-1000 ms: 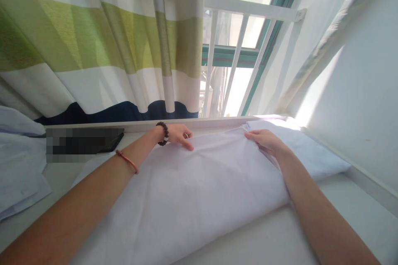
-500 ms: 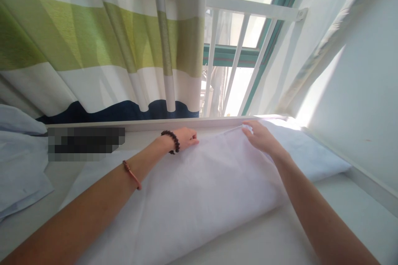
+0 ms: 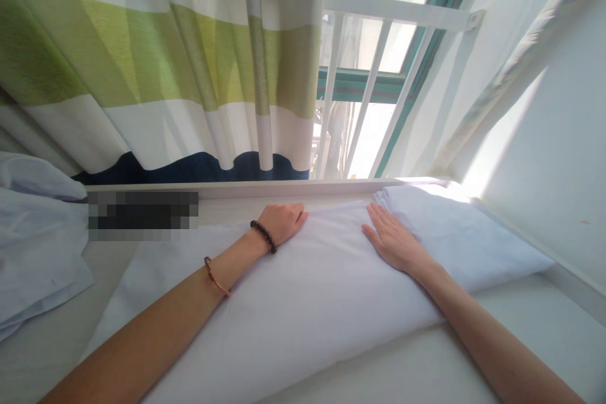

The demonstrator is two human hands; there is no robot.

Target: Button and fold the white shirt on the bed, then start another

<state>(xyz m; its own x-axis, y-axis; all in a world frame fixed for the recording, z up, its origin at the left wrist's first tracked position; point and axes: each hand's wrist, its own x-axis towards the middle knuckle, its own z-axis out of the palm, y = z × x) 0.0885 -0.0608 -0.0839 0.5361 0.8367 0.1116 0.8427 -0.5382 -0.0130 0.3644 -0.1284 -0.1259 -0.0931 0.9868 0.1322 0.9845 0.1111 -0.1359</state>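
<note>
A folded white sheet [image 3: 303, 303] lies across the bed in front of me. My left hand [image 3: 283, 222] rests palm down on its far edge, fingers stretched flat; a dark bead bracelet and a thin red band sit on that wrist and forearm. My right hand [image 3: 392, 240] lies flat on the sheet a little to the right, fingers straight and together. Neither hand holds anything. A second folded white cloth [image 3: 454, 227] lies just beyond my right hand, near the corner.
A striped green, white and navy curtain [image 3: 156, 63] hangs behind the bed's white rail [image 3: 265, 188]. White window bars [image 3: 369, 76] stand at the back, a wall [image 3: 558, 158] on the right. Pale blue bedding [image 3: 33, 246] lies at the left, beside a blurred dark patch.
Both hands let go of the sheet's far edge, which they were pinching, and now lie flat on it. The view shifted slightly, so everything sits a bit further right.
</note>
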